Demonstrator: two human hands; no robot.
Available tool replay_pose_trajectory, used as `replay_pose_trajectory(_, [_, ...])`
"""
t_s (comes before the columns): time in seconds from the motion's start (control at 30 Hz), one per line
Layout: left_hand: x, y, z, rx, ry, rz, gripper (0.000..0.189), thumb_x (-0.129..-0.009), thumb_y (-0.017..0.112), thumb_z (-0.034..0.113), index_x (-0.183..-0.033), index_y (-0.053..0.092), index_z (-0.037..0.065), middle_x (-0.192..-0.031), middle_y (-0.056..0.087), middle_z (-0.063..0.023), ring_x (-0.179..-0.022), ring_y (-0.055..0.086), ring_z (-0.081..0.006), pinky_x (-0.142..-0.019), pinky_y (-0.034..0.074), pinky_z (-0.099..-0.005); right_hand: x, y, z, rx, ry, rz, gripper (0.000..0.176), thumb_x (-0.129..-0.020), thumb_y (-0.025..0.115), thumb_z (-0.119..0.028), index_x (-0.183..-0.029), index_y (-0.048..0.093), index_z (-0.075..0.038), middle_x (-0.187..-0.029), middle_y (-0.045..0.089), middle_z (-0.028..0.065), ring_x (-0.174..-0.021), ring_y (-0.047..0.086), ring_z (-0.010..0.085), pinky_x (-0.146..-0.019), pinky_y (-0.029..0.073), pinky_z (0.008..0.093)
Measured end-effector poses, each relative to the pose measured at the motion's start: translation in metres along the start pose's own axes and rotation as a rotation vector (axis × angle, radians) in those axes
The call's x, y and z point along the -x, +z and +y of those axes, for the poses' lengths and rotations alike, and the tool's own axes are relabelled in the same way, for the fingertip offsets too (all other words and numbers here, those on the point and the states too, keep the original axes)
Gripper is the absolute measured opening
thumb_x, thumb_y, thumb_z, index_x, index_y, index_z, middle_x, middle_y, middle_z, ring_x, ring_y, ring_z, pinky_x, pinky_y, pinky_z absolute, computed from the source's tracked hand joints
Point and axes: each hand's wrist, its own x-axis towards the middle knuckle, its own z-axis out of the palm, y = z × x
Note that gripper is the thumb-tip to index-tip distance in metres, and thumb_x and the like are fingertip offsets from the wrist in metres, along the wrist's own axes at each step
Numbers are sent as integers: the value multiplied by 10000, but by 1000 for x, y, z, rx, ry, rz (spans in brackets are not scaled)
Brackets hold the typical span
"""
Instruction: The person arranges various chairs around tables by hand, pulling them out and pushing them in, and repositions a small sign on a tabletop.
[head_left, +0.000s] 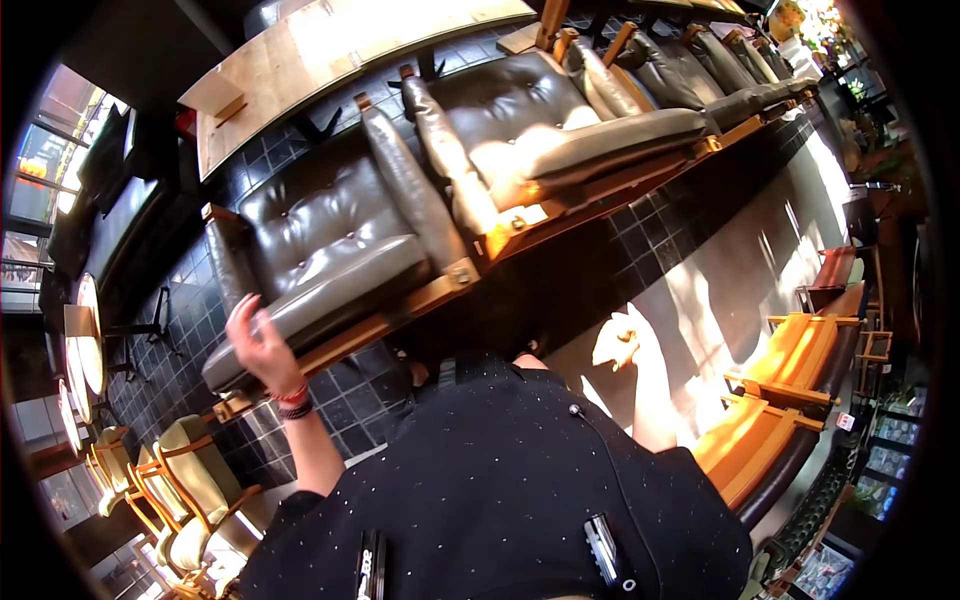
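My left hand (262, 348), with red and dark bands at the wrist, is raised with its fingers loosely apart. It overlaps the top edge of the nearest dark leather armchair (320, 215), which has buttoned cushions and a wooden frame. Out to the other side, in strong sunlight, my right hand (622, 338) is closed with curled fingers. A pale tan patch shows at those fingers, and I cannot tell what it is. A second leather armchair (510, 95) stands beside the first, partly in sun.
A long wooden table (300, 70) stands beyond the armchairs, with a small wooden stand (213, 97) on it. More leather armchairs (665, 75) continue the row. Wooden-backed seats (755, 440) are at the right, green-cushioned chairs (195, 470) and round tables (88, 335) at the left.
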Motion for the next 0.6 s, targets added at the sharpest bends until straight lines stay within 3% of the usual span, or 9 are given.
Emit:
replay_pose_trajectory(0.2, [90, 163, 115, 230, 33, -524, 204, -797, 559, 53, -994, 558, -1, -1024, 562, -121, -964, 532, -252, -876, 394, -326, 75, -72, -116, -104, 208, -721, 521, -856, 380, -528, -831, 484, -18, -901, 584, 127, -798, 553, 243, -683, 461, 459])
replay_pose_trajectory(0.23, [102, 177, 129, 233, -43, -610, 230, -799, 571, 70, -1018, 548, 4, -1035, 554, -123, -967, 529, -253, -874, 396, -323, 104, -68, -135, 417, -45, -49, 459, -857, 409, -482, -802, 503, -37, -655, 530, 140, -482, 483, 291, -433, 435, 477])
replay_pose_trajectory(0.37, [142, 238, 124, 224, -80, -728, 329, -811, 600, 141, -1092, 508, -2, -1080, 522, -134, -1028, 495, -259, -915, 374, -321, 70, -107, -189, -118, -463, 624, 318, -865, 476, -232, -601, 421, -64, -508, 382, 28, -434, 361, 163, -439, 344, 274])
replay_pose_trajectory(0.43, [153, 262, 119, 198, -96, -686, 361, -807, 615, 162, -1107, 499, -3, -1088, 517, -140, -1044, 483, -260, -922, 365, -324, 56, -100, -216, -26, -338, 534, 313, -851, 476, -231, -593, 420, -63, -513, 385, 34, -434, 360, 178, -439, 352, 288])
replay_pose_trajectory(0.47, [161, 279, 103, 347, -216, -647, 368, -803, 621, 169, -1098, 502, -16, -1064, 527, -142, -1030, 487, -252, -916, 368, -328, 53, -86, -233, 23, -278, 486, 311, -845, 476, -231, -589, 419, -63, -516, 387, 37, -434, 359, 186, -439, 356, 295])
replay_pose_trajectory(0.5, [161, 290, 98, 325, -264, -670, 377, -799, 625, 167, -1096, 499, -27, -1058, 530, -143, -1030, 486, -244, -915, 367, -329, 61, -38, -241, 19, -172, 286, 317, -831, 491, -254, -592, 424, -58, -509, 394, 50, -419, 360, 196, -422, 342, 305])
replay_pose_trajectory(0.53, [161, 301, 94, 306, -316, -690, 386, -795, 629, 166, -1095, 496, -38, -1052, 532, -145, -1029, 484, -235, -915, 365, -330, 65, 5, -250, 123, -208, 292, 337, -830, 480, -282, -581, 380, -78, -494, 353, 35, -408, 324, 177, -417, 306, 300])
replay_pose_trajectory(0.57, [168, 317, 87, 343, -289, -591, 303, -799, 613, 155, -1009, 520, -43, -885, 563, -106, -861, 536, -179, -776, 431, -290, 66, 45, -259, 231, -242, 297, 361, -829, 469, -310, -570, 335, -97, -480, 313, 20, -396, 288, 159, -411, 271, 295])
replay_pose_trajectory(0.6, [167, 321, 91, 340, -335, -622, 288, -805, 613, 150, -1008, 517, -29, -879, 550, -78, -831, 518, -151, -745, 428, -271, 58, 64, -270, 341, -275, 300, 386, -828, 458, -338, -559, 291, -117, -465, 272, 5, -385, 252, 141, -405, 236, 291])
